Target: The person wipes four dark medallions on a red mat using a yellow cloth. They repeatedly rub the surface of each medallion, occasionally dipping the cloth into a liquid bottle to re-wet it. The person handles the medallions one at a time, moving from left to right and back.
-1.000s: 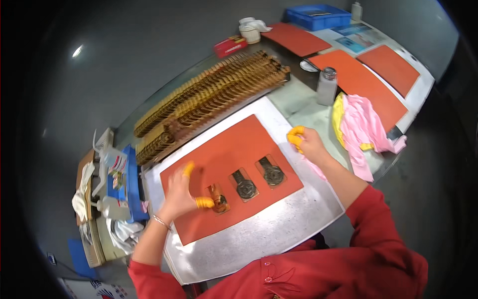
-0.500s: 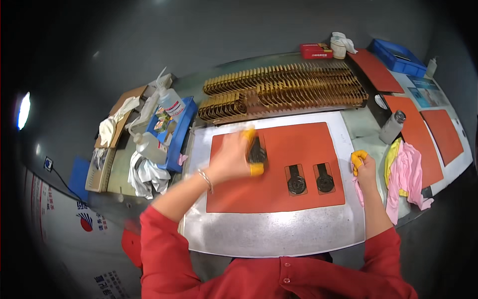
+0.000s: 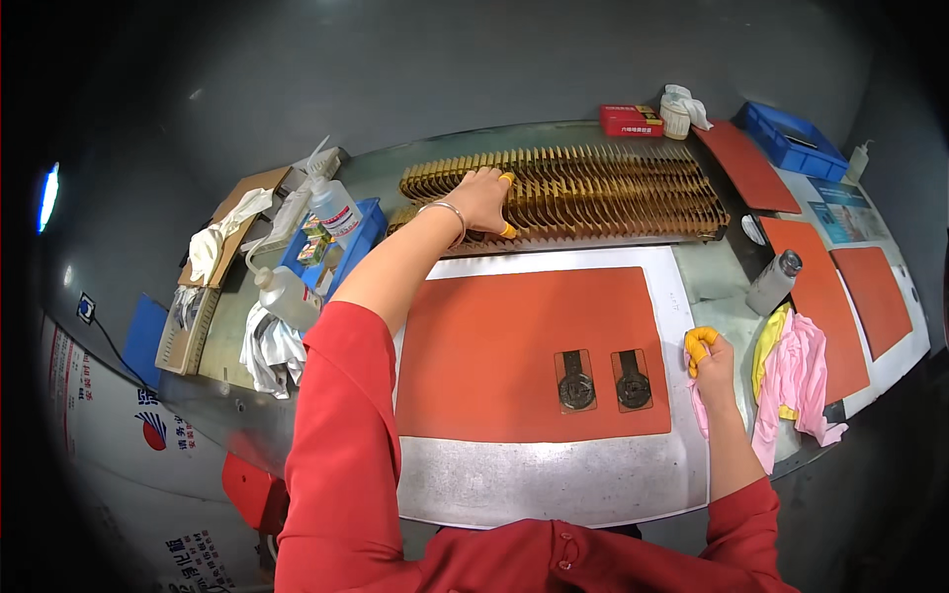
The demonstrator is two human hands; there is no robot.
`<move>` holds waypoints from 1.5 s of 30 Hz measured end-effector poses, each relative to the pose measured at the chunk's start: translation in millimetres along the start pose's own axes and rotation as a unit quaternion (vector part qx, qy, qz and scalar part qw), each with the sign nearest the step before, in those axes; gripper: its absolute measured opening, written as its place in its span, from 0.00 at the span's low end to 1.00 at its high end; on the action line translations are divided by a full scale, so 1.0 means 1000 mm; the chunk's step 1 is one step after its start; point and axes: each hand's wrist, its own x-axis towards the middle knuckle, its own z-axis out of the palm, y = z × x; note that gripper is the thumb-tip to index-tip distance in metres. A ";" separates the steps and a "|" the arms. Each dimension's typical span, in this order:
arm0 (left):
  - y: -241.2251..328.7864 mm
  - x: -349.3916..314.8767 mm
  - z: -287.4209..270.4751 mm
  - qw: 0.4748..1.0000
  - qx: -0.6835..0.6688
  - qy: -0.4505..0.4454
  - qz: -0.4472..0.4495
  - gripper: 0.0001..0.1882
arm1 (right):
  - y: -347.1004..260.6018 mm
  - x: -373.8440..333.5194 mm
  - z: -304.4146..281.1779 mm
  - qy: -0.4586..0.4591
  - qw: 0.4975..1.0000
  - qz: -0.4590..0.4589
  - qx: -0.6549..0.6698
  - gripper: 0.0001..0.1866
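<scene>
The table (image 3: 714, 267) spreads out on every side of the orange mat (image 3: 474, 356). A pale board (image 3: 554, 484) lies directly under the mat and shows past its near, right and far edges. The rack (image 3: 613, 193), long rows of brown-gold slats, stands just beyond the mat's far edge. Three side mats (image 3: 816, 306), also orange, lie to the right of the mat.

A blue tub (image 3: 368, 212) sits beyond and to the left of the mat; a blue tray (image 3: 791, 138) is well apart from it, far off to the right. Pink cloth (image 3: 799, 376) lies crumpled to the mat's right, and white cloth (image 3: 269, 346) to its left.

The left hand (image 3: 484, 203) reaches past the mat's far edge, over the rack's left part. Its thumb and index finger are spread apart; whether they hold anything I cannot tell. The right hand (image 3: 712, 366), just right of the mat, has its fingers curled closed around a pink rag (image 3: 697, 405) that hangs below them.

A squeeze bottle (image 3: 336, 208) stands left of the mat, a grey bottle (image 3: 773, 287) right of it. Two dark plates, the left plate (image 3: 575, 390) and the right plate (image 3: 633, 388), lie side by side, apart, on the mat's near right part. Yellow cots (image 3: 509, 230) cover fingertips on both hands.
</scene>
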 end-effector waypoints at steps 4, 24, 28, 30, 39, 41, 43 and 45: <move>0.010 -0.015 -0.015 0.999 -0.045 -0.001 -0.026 0.49 | 0.003 -0.001 0.001 -0.010 1.000 -0.005 -0.002 0.02; 0.168 -0.168 0.050 0.943 -0.330 -0.021 0.027 0.48 | 0.006 -0.002 -0.002 -0.008 1.000 -0.012 -0.007 0.02; 0.105 -0.140 0.022 0.957 -0.290 0.016 -0.015 0.46 | 0.003 -0.003 -0.005 -0.005 1.000 -0.008 -0.006 0.02; 0.066 -0.128 0.021 0.969 -0.231 0.080 -0.043 0.46 | 0.004 -0.002 -0.001 -0.021 1.000 -0.017 -0.014 0.03; -0.017 -0.029 0.006 0.994 -0.022 0.103 -0.002 0.43 | -0.004 -0.003 0.003 -0.011 1.000 0.010 0.026 0.04; -0.012 -0.018 -0.003 1.000 -0.015 0.006 -0.009 0.41 | -0.004 -0.003 0.002 -0.013 1.000 -0.007 0.008 0.03; -0.006 -0.010 -0.011 0.999 0.011 -0.040 -0.014 0.43 | -0.004 -0.003 0.001 -0.015 1.000 0.003 0.003 0.03; -0.007 -0.004 -0.013 0.999 -0.003 -0.049 -0.020 0.42 | -0.010 -0.005 0.005 -0.012 1.000 0.014 0.011 0.02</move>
